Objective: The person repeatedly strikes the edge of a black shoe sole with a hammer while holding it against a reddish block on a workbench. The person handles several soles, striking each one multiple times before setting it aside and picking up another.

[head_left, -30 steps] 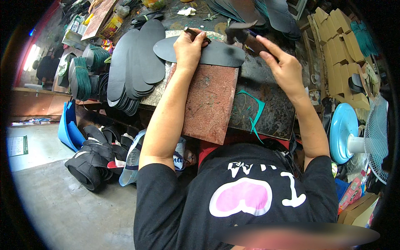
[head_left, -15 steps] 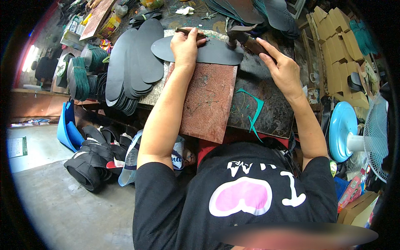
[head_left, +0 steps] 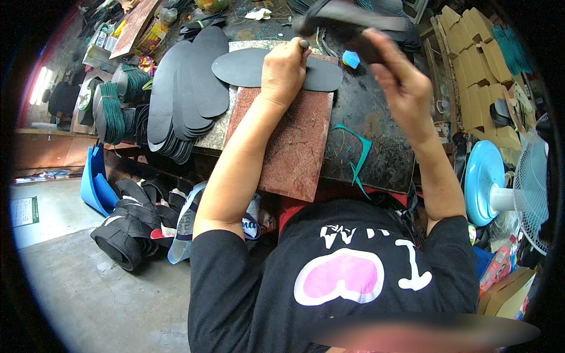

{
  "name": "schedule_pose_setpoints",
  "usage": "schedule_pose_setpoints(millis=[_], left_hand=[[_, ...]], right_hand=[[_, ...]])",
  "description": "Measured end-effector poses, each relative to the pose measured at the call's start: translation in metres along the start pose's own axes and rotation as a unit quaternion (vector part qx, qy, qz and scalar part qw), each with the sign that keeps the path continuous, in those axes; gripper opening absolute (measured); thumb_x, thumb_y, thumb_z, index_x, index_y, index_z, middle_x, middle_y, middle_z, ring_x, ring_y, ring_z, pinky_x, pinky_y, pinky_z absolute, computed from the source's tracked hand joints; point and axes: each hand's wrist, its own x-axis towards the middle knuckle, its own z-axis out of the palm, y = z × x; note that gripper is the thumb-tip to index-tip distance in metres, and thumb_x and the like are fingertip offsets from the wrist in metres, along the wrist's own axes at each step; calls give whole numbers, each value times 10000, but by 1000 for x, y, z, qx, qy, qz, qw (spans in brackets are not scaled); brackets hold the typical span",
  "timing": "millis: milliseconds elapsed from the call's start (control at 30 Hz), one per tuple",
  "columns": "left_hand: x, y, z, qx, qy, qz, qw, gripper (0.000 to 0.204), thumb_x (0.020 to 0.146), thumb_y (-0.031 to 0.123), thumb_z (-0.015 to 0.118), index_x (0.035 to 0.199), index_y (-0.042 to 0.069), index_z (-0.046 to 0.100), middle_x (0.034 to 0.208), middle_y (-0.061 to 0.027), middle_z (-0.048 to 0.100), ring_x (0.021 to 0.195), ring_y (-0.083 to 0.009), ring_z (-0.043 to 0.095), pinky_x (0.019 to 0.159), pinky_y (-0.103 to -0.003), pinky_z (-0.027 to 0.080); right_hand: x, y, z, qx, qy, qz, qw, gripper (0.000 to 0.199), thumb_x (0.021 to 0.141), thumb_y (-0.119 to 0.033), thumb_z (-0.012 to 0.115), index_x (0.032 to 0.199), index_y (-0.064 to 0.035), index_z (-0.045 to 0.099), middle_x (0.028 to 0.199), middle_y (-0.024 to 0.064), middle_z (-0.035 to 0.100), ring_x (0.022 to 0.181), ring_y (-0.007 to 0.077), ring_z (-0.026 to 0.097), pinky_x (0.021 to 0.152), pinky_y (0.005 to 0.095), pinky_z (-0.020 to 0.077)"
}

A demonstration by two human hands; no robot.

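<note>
My left hand (head_left: 284, 72) is closed round an upright punch-like tool, whose round metal top (head_left: 303, 43) shows above the fingers. The tool's lower end is hidden by the hand. Beneath lies a dark grey shoe sole (head_left: 240, 68), crosswise on the far end of a reddish-brown board (head_left: 289, 147). My right hand (head_left: 403, 82) grips a hammer (head_left: 359, 29) by its handle, raised above and to the right of the sole. Motion smears the hammer and the fingers round it. Left of the board, more cut soles (head_left: 191, 88) lie in stacks.
A teal offcut (head_left: 362, 154) and a small blue piece (head_left: 351, 59) lie on the dark table (head_left: 382, 159). Spools of green cord (head_left: 110, 112) stand at the left. Cardboard boxes (head_left: 477, 76) and a blue fan (head_left: 484, 182) are on the right. Black rolls (head_left: 126, 229) sit on the floor.
My left hand has moved right along the sole and now holds the tool upright. My right hand has lifted the hammer off the sole's right end, uncovering the small blue piece.
</note>
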Motion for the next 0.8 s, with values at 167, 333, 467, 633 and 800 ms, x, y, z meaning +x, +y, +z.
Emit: schedule_pose_setpoints(millis=[167,333,467,633,800], left_hand=[[4,-9,-3,-442,54,-402,800,132,965,81,583,1019,-39,586,911,-130,684,816,-194,692,709,-278,604],[-1,-15,5,-450,32,-339,825,111,927,56,635,965,-46,611,858,-102,699,723,-137,687,632,-243,592],[-1,-11,5,-360,9,-279,890,123,900,72,666,971,-18,619,866,-115,710,719,-161,694,636,-291,576],[1,6,1,-40,-14,-16,999,114,873,114,682,903,15,632,829,-179,693,738,-300,699,673,-380,540],[3,7,1,-323,6,-321,890,107,954,94,601,985,-8,604,852,-116,694,771,-205,694,710,-311,583]], right_hand=[[-19,26,13,-78,-23,78,994,385,932,-343,627,1312,-285,607,1080,106,704,889,294,698,736,333,541],[-16,22,-2,-27,-21,119,992,374,932,-322,637,1302,-265,620,1106,95,707,949,245,706,781,313,537],[0,-3,-23,85,39,8,996,409,952,-211,630,1348,-128,573,1191,46,679,793,124,610,729,249,507],[3,-2,-1,44,56,-66,995,378,942,-298,630,1318,-262,606,1167,94,690,985,238,704,794,319,543],[-19,26,4,-54,-3,86,995,390,935,-354,627,1321,-310,598,1057,127,706,899,301,697,749,352,537]])
